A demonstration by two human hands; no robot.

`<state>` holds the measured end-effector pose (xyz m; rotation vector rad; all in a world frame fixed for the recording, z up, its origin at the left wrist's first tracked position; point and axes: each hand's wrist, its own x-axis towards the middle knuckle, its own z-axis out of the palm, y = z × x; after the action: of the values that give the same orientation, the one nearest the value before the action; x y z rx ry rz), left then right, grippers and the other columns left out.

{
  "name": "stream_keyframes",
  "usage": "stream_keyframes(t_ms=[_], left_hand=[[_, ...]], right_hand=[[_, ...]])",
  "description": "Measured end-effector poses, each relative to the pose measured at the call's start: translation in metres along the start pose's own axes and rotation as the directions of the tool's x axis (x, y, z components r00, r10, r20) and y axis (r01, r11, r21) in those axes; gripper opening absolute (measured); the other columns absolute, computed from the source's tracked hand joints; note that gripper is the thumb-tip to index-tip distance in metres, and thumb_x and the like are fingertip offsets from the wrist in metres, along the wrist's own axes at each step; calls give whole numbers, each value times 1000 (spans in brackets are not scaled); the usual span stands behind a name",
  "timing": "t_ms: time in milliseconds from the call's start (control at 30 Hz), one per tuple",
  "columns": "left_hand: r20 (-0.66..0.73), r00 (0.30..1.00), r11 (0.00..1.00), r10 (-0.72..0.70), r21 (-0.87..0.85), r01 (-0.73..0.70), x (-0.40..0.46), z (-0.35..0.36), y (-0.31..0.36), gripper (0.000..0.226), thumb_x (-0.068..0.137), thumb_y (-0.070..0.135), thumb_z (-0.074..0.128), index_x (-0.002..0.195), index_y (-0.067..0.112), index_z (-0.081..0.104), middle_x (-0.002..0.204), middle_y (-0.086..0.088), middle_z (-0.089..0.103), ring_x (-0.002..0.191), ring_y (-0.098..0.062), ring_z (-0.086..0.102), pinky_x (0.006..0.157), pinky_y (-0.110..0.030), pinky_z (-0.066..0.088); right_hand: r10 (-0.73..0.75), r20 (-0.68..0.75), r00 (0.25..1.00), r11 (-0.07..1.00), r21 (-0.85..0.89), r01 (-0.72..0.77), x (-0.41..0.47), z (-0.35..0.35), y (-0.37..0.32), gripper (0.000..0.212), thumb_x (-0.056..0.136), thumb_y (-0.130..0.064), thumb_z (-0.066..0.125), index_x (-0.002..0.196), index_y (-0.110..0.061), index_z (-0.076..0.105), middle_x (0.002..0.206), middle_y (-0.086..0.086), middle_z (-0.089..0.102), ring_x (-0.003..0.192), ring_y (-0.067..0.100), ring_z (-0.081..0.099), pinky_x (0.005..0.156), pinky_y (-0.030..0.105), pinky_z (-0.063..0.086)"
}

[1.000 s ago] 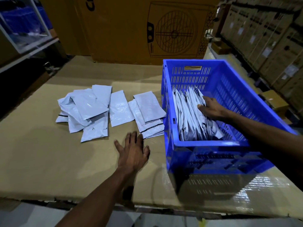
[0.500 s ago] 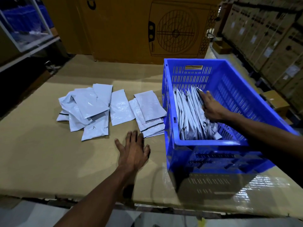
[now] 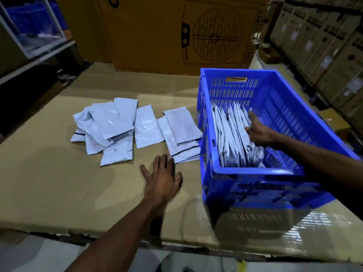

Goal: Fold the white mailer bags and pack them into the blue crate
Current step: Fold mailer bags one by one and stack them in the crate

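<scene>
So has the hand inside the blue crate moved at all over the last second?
Yes. The right hand has slid along the upright white mailer bags toward the far wall of the blue crate, fingers now pointing that way.

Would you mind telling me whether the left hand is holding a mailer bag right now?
No, the left hand lies flat with spread fingers on the cardboard, just short of the nearest loose bags.

Dim whse; stacked cartons (image 3: 322, 42) (right side).
</scene>
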<state>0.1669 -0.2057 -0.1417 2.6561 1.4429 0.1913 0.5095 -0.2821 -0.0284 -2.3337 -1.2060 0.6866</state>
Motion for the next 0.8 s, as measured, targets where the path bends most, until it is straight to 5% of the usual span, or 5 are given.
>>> stream_keyframes(t_ms=[100, 167, 267, 600, 800], left_hand=[[8, 1000, 1000, -3, -4, 3, 1, 1, 0, 57, 94, 52, 33, 144, 26, 40, 158, 1, 30, 148, -21, 20, 110, -73, 13], [18, 1000, 1000, -7, -7, 7, 1, 0, 0, 58, 94, 52, 32, 145, 27, 39, 159, 1, 28, 149, -21, 18, 110, -74, 12], [31, 1000, 1000, -4, -13, 5, 0, -1, 0, 59, 95, 53, 32, 148, 27, 36, 161, 1, 25, 150, -21, 15, 111, -73, 10], [26, 1000, 1000, 1, -27, 0, -1, -2, 0, 59, 95, 52, 33, 148, 26, 37, 161, 1, 25, 151, -22, 15, 111, -74, 9], [21, 1000, 1000, 5, -20, -5, -2, -1, -2, 59, 96, 52, 31, 149, 26, 36, 161, 1, 25, 151, -22, 15, 111, -73, 10]], right_hand=[[-26, 7, 1000, 999, -30, 26, 7, 1, 3, 68, 107, -19, 35, 157, -14, -11, 97, 26, 60, 56, 24, 52, 53, 30, 44], [-48, -10, 999, 993, -108, 47, 11, 2, 5, 66, 107, -22, 36, 158, -11, -4, 132, 31, 49, 98, 39, 62, 84, 43, 50], [-67, -35, 997, 978, -199, 58, 12, 1, 7, 65, 106, -25, 38, 158, -9, 2, 158, 30, 18, 143, 44, 27, 111, 46, 31], [-83, -55, 995, 967, -246, 67, 10, -3, 2, 59, 106, -19, 36, 156, -5, 9, 150, 37, 26, 133, 49, 36, 100, 47, 38], [-112, -51, 992, 962, -254, 96, 11, 1, -8, 62, 103, -40, 35, 148, 1, 23, 136, 39, 44, 123, 49, 48, 99, 47, 40]])
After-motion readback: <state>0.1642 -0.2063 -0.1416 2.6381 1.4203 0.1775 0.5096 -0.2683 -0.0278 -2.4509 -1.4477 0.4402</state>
